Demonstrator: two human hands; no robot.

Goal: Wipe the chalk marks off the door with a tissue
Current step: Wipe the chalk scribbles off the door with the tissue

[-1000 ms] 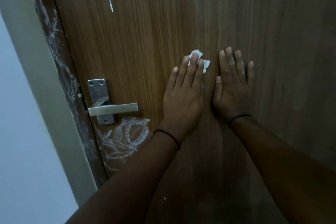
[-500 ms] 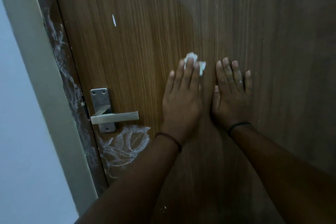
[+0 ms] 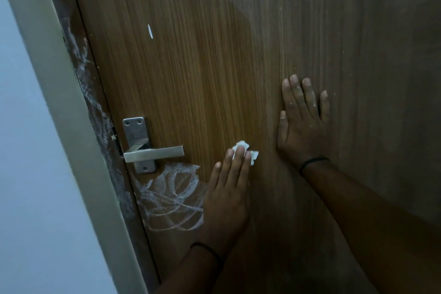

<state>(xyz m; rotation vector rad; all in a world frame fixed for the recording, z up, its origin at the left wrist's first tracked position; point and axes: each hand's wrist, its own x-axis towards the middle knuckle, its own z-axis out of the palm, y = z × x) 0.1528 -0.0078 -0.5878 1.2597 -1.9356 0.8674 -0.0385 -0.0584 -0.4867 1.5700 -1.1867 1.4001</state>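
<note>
Wiping in hand — my left hand (image 3: 226,188) presses a small crumpled white tissue (image 3: 247,154) flat against the brown wood-grain door (image 3: 202,67).

The left fingers lie straight over the tissue, which peeks out past the fingertips, just right of the looping white chalk scribble (image 3: 171,196) under the brushed-steel lever handle (image 3: 152,153). My right hand (image 3: 304,122) is spread wide, palm flat on the door, bracing and holding nothing. I judge the scribble is untouched; more chalk smears run along the dark door edge (image 3: 95,102), and a short white streak (image 3: 150,30) sits higher up. Next I'd slide the tissue left and down across the scribble — firm pressure, and care not to snag the handle.
</note>
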